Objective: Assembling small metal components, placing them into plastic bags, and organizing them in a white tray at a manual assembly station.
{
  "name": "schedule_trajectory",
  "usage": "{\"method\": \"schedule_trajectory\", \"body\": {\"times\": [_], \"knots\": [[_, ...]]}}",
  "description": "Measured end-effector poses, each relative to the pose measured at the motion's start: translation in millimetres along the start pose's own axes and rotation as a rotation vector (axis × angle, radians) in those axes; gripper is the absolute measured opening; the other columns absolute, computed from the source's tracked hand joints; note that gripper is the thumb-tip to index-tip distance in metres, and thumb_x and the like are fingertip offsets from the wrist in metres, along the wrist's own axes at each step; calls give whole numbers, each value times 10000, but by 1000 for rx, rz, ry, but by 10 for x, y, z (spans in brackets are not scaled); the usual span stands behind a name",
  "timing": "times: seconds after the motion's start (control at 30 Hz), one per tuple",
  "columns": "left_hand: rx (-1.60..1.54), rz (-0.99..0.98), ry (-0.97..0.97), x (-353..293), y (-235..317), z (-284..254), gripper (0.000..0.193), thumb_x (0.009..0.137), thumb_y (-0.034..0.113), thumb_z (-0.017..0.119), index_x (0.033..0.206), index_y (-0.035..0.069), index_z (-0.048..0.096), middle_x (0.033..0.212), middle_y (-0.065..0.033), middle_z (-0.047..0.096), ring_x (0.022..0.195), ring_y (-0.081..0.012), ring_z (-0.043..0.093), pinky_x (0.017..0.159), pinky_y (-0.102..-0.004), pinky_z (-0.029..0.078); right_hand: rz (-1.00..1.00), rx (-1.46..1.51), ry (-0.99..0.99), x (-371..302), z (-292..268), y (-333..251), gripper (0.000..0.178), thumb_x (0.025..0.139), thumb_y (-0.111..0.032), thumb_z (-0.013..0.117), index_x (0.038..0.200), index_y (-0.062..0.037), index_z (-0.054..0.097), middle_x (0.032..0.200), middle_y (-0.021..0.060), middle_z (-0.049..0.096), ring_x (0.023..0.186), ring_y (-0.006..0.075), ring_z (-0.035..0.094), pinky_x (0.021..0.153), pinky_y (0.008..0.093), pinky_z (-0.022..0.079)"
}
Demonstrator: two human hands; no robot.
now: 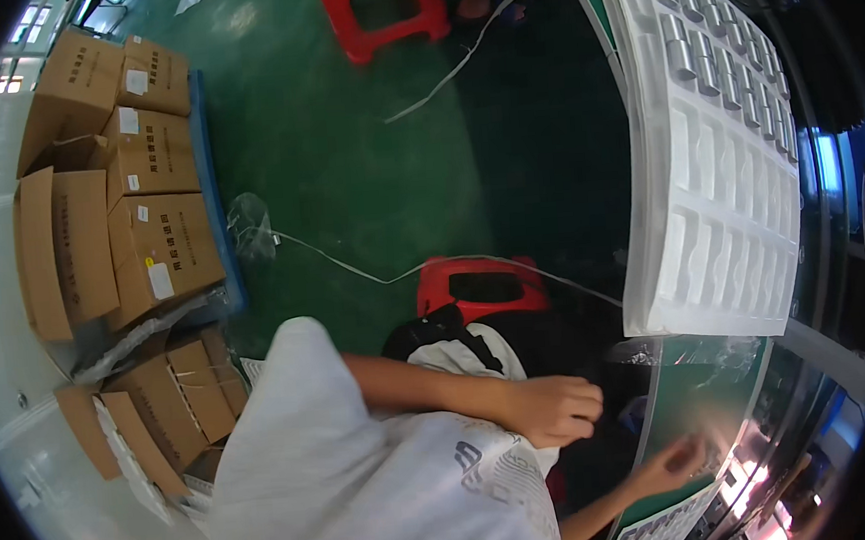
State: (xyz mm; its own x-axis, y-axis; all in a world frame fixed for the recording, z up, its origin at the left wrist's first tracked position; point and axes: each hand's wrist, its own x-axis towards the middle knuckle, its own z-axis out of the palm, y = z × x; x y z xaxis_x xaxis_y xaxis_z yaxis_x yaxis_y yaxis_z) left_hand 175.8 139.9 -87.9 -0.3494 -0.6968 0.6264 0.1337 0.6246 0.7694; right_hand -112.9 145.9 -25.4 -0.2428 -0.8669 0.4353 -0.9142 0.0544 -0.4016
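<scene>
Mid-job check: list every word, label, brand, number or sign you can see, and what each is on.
I won't copy wording, but I can place it:
Closed cardboard boxes: dark printed characters on the sides, with a line of smaller print too small to read.
White labels on those boxes: too small to read.
Open box flap: faint, blurred print.
White shirt: dark printed design.
White tray: none that I can make out.

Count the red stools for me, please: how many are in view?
2: one stool at the top edge, another stool near the middle. A red patch beside the shirt may be a third, mostly hidden.
</scene>
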Motion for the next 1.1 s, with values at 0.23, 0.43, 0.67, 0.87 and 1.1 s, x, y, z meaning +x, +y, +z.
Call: {"method": "schedule_trajectory", "body": {"times": [0.23, 0.43, 0.67, 0.87, 1.1], "knots": [[119, -616, -3, -816, 187, -886, 68, 865, 43, 608, 924, 18, 631, 898, -103, 581, 907, -300, 581, 771, -394, 490, -405, -354, 47, -149, 653, -705, 455, 783, -264, 791, 1176, -87, 646, 1013, 115, 567, 928, 346, 585, 782, 447, 473], [165, -653, -98, -673, 295, -1130, 88, 880, 28, 589, 953, 27, 639, 943, -103, 596, 937, -288, 591, 803, -394, 491, -152, -561, 138, -136, 817, -619, 439, 661, -108, 728, 1093, -165, 672, 909, 52, 560, 779, 309, 573, 648, 455, 435], [187, -590, -153, -311, 373, -658, 126, 877, 79, 611, 991, 38, 644, 939, -90, 597, 917, -289, 589, 784, -401, 494, -169, -453, 85, -174, 776, -606, 554, 611, -90, 584, 1157, -122, 672, 923, 131, 587, 876, 382, 573, 727, 488, 437], [414, -611, -389, -55, 278, -349, 174, 868, 87, 621, 1032, 30, 636, 947, -128, 596, 936, -319, 590, 813, -422, 493, -100, -115, -130, 12, 499, -633, 511, 620, 5, 687, 1115, -115, 650, 917, 78, 579, 873, 314, 584, 746, 425, 473], [380, -699, 106, 239, 447, -418, 59, 904, 50, 609, 919, 10, 651, 766, -60, 603, 650, -149, 551, 613, -304, 460, -132, 34, -199, 37, 442, -457, 443, 624, -38, 746, 1046, -124, 643, 872, 53, 614, 807, 294, 614, 688, 407, 502]]}}
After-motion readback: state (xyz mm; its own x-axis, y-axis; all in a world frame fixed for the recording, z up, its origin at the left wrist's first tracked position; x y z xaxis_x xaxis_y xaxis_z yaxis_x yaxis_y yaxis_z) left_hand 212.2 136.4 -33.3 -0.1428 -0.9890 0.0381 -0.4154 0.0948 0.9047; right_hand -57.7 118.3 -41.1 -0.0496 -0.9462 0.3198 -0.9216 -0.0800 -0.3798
